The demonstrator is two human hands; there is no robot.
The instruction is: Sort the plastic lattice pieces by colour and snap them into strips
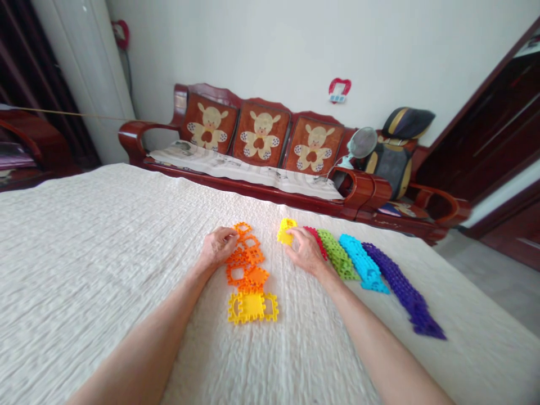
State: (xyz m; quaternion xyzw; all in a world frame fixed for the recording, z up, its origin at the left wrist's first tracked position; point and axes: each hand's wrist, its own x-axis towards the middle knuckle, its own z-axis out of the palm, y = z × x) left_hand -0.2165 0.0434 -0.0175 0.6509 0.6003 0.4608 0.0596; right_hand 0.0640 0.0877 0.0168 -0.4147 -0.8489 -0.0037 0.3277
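My right hand (307, 251) has its thumb and fingers around a small group of yellow interlocking plastic tiles (286, 231) on the white quilted cover. My left hand (218, 246) is curled at the left edge of a loose pile of orange interlocking tiles (256, 277); its fingertips are close together beside the far orange pieces, and whether they pinch one is hidden. Nearer to me, more yellow notched tiles (252, 305) lie overlapped, touching the orange pile. Some orange tiles are open frames, others solid.
To the right lie slanting rows of overlapped tiles: red (317, 241), green (338, 255), light blue (363, 263) and purple (400, 287). Past the cover's far edge stands a wooden sofa (253, 188) with bear cushions. A small fan (363, 143) is at its right end.
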